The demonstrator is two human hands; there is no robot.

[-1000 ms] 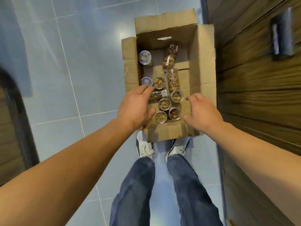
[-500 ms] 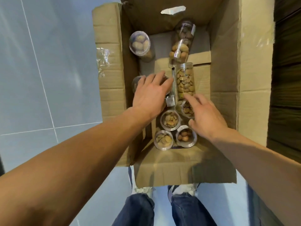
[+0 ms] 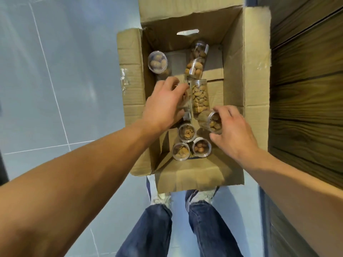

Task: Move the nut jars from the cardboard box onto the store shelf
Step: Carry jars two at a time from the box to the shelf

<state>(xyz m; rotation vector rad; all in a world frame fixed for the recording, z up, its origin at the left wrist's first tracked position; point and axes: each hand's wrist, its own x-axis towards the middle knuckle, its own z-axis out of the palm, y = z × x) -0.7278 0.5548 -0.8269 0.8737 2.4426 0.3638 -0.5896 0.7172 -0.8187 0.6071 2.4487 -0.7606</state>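
Observation:
An open cardboard box [image 3: 256, 71] stands on the floor with several clear nut jars inside. My right hand [image 3: 232, 132] grips one jar [image 3: 213, 122] by its lid end, tilted and lifted off the others. My left hand [image 3: 165, 102] curls its fingers round a jar that it mostly hides, left of a lying jar of pale nuts [image 3: 199, 96]. Three upright jars [image 3: 186, 132] cluster near the box's front. Another lying jar [image 3: 196, 60] and an upright jar [image 3: 157, 62] sit further back.
Dark wooden shelving [image 3: 306, 89] rises along the right, close to the box. Blue-grey floor tiles [image 3: 65, 71] spread to the left. My legs in jeans and white shoes [image 3: 185, 199] stand just in front of the box's near flap [image 3: 194, 175].
Both hands have gone down into the box. My right hand has closed on a jar and tipped it up; my left hand has curled round a jar beside the lying one.

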